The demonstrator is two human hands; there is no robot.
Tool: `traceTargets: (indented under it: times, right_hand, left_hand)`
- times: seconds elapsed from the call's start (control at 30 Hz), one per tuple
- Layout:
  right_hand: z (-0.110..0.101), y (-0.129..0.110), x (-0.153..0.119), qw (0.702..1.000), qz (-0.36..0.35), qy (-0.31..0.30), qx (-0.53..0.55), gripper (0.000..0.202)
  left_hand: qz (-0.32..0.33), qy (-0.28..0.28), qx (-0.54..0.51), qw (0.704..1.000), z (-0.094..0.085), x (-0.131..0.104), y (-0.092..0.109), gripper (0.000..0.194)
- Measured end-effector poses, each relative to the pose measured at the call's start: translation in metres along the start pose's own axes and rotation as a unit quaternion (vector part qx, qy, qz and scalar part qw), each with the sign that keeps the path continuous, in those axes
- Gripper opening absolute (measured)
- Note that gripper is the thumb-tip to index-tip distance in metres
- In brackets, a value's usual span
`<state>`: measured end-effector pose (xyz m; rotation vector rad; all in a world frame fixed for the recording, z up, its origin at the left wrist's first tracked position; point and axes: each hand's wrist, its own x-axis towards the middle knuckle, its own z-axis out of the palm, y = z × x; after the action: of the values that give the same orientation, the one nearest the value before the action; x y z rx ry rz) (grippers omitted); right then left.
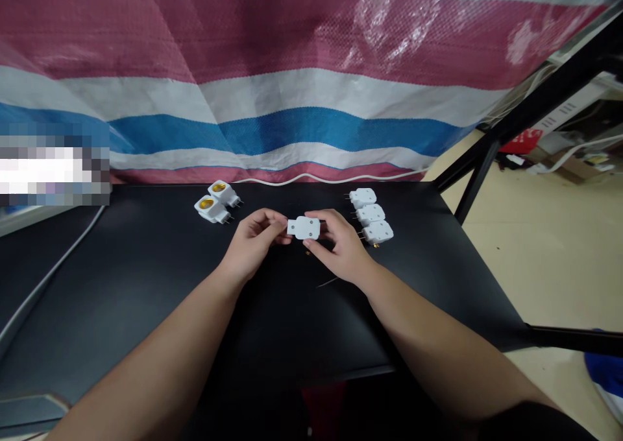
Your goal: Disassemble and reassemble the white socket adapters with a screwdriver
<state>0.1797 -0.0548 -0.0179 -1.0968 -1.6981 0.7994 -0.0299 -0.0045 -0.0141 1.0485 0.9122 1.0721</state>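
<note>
Between both hands is a white plug-in lamp socket (308, 227), its flat side with small screws facing up. My left hand (257, 237) pinches its narrow left end with thumb and fingers. Around its wider right end close the thumb and fingers of my right hand (341, 241). The underside of the socket is hidden. Just below it, a small brass-coloured piece (307, 253) shows over the table.
Two white lamp sockets with gold-coloured openings (206, 209) sit at the back left. Several more, screw side up (370, 214), stand in a row on the right, pins leftward. A thin wire (327, 282) lies before my right hand. A white cable (292, 180) runs along the table's back edge.
</note>
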Motion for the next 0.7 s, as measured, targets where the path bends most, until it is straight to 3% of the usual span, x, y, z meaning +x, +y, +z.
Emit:
traceTargets:
  times: [0.27, 0.37, 0.53, 0.7]
  right_hand:
    - [-0.001, 0.003, 0.001, 1.000, -0.017, -0.005, -0.017, 0.041]
    - [-0.002, -0.002, 0.000, 0.995, -0.041, -0.014, -0.086, 0.042]
    - [-0.012, -0.025, 0.009, 0.951, -0.073, -0.025, -0.298, 0.031]
    - [-0.044, -0.029, 0.045, 0.916, -0.054, -0.030, -0.396, 0.035]
  left_hand:
    - [0.017, -0.033, 0.008, 0.999, 0.000, 0.001, -0.004, 0.039]
    - [0.032, -0.046, 0.029, 0.998, -0.002, 0.001, -0.009, 0.037]
    - [0.040, -0.081, 0.044, 0.995, -0.001, 0.000, -0.009, 0.035]
    - [0.062, -0.041, 0.052, 0.996, -0.002, 0.002, -0.006, 0.041]
